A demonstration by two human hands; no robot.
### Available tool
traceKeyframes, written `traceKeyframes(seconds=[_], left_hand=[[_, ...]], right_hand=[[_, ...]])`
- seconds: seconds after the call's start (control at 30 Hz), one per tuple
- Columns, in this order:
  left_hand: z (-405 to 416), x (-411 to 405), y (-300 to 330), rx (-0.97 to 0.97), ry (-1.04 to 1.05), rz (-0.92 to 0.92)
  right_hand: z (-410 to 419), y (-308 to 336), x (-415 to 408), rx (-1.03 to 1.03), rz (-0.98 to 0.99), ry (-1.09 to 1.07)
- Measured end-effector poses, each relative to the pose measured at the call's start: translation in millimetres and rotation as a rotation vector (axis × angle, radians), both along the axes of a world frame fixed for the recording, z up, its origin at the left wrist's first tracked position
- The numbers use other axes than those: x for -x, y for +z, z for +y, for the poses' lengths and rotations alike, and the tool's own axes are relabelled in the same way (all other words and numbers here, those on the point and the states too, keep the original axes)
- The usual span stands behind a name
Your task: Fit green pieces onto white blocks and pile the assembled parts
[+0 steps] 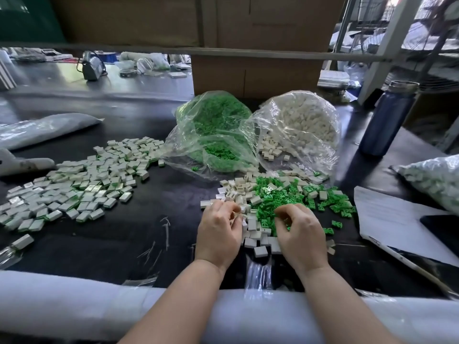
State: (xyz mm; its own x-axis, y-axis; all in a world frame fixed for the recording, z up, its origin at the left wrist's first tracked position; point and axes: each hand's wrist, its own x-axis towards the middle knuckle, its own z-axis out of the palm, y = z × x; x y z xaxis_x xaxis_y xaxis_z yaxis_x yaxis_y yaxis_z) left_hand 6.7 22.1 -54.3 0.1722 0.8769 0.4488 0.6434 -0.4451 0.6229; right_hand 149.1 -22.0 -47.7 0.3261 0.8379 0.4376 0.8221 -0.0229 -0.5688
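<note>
Loose white blocks [242, 192] and loose green pieces [285, 197] lie mixed on the black table in front of me. My left hand [219, 228] rests over the white blocks with curled fingers pinching a white block at its fingertips. My right hand [300, 230] sits over the green pieces, fingers curled and pinching a green piece. A wide pile of assembled parts [82, 180] spreads across the left of the table. One assembled part [22, 241] lies apart at the near left.
An open clear bag of green pieces [218, 135] and one of white blocks [300, 125] stand behind the loose heap. A blue bottle [387, 120] stands at the right, with papers [395, 219] and a filled bag [437, 180]. Cardboard boxes [255, 75] wall the back.
</note>
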Motion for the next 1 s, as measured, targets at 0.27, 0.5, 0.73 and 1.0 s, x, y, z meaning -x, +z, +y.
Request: traceKeyframes(seconds=[0.27, 0.5, 0.73, 1.0], left_hand=[[-3.1, -0.1, -2.4, -0.005, 0.004, 0.035], [-3.0, 0.2, -3.6, -0.003, -0.062, 0.032], [-3.8, 0.8, -2.1, -0.008, -0.113, -0.045], [-7.1, 0.2, 0.7, -0.001, -0.148, -0.101]], right_hand=[[0.1, -4.9, 0.4, 0.046, -0.044, -0.001], [5.1, -9.4, 0.2, 0.086, -0.057, -0.023], [2.5, -6.1, -1.5, 0.010, 0.025, 0.003], [-2.8, -0.7, 2.0, -0.106, 0.175, 0.076]])
